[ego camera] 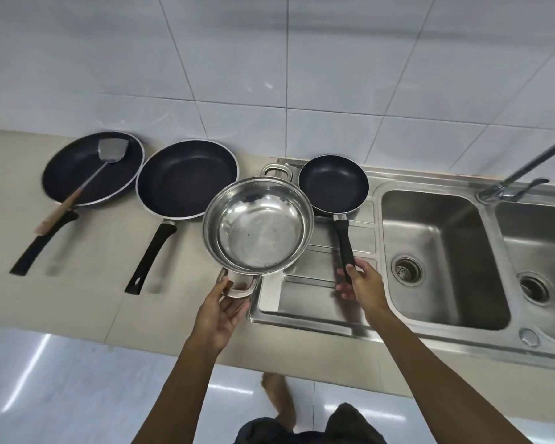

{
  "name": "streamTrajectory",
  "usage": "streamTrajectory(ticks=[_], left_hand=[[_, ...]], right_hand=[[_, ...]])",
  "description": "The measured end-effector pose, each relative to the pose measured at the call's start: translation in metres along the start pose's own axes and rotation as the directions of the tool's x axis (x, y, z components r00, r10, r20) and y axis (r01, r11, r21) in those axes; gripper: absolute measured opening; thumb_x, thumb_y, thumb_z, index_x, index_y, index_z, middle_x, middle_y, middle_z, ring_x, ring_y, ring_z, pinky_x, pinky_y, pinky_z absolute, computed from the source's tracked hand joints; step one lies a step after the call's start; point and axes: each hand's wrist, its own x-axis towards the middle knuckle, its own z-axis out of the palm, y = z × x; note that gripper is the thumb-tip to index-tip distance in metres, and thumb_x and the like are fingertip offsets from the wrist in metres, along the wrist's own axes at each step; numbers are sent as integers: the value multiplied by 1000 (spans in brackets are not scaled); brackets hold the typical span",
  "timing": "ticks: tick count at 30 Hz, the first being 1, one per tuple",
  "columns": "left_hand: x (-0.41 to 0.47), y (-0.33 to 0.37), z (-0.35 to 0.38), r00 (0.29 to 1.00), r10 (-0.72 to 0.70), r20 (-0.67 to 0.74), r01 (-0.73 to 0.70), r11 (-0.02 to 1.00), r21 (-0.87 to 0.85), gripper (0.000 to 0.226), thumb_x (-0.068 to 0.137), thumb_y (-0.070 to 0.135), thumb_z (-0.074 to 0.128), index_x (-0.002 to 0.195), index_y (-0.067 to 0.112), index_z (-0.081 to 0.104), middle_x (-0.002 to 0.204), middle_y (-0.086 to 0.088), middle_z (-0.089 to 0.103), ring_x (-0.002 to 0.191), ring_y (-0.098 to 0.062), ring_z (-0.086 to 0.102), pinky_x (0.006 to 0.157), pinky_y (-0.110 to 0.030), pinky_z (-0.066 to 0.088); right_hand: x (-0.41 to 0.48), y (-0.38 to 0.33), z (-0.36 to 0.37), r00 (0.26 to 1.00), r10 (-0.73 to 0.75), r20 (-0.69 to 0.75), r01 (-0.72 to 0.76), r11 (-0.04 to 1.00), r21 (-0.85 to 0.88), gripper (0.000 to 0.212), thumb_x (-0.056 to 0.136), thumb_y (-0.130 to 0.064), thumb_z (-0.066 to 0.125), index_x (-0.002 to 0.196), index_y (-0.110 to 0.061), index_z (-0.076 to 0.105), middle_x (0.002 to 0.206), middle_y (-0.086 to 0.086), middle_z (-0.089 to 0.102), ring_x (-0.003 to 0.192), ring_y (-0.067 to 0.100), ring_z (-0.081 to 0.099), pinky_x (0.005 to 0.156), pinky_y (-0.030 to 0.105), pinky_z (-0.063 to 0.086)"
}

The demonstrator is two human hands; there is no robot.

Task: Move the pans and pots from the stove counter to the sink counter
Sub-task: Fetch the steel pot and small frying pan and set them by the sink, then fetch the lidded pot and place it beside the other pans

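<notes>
Head view: my left hand has its fingers curled round the near loop handle of the steel pot, which sits over the edge where the beige counter meets the sink drainboard. My right hand is clamped on the black handle of the small frying pan, on the drainboard beside the basin. Two bigger pans are on the counter to the left, the far one with a spatula lying in it.

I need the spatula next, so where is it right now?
In the head view, the spatula lies in the far-left frying pan on the beige counter, its wooden handle sticking out over the pan's near rim.
</notes>
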Motion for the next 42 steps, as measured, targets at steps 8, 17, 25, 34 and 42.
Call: streamTrajectory(ticks=[8,17,25,34,42], left_hand=[[-48,-58,-9,993,105,-44,-105,994,18,25,98,26,62,119,13,61,108,-16,80,104,-28,74,85,-40,56],[-116,-207,66,875,457,157,-406,519,752,27,99,38,60,117,21,72,121,-5,75,111,-22,68,97,-43,51],[-160,-366,201,610,331,720,-650,-311,694,52,97,47,60,138,15,62,142,-7,64,131,-27,59,109,-42,41],[-205,-523,385,157,-158,975,-745,-667,12,67,97,58,42,142,11,59,151,-12,54,142,-29,49,117,-54,36],[-222,-672,532,57,-398,916,-789,-580,-203,75,98,67,31,155,19,41,164,-6,36,153,-24,29,124,-49,11]], right_hand=[[-38,20,-44,991,-65,120,81,989,-128,22,102,-16,57,123,-19,63,97,9,77,58,21,72,50,30,58],[-124,63,-194,854,-382,352,519,622,-586,41,100,-30,59,138,-14,60,129,5,71,117,23,65,101,38,49],[-193,99,-387,797,-553,245,433,238,-869,52,100,-37,54,146,-14,52,143,8,61,129,33,57,105,45,46],[-253,128,-591,808,-525,-266,-60,375,-925,59,103,-49,37,151,-18,45,153,6,51,141,33,46,111,51,41],[-257,146,-753,744,-394,-539,-332,483,-810,61,103,-51,32,155,-20,39,156,5,48,144,33,42,113,51,39]])
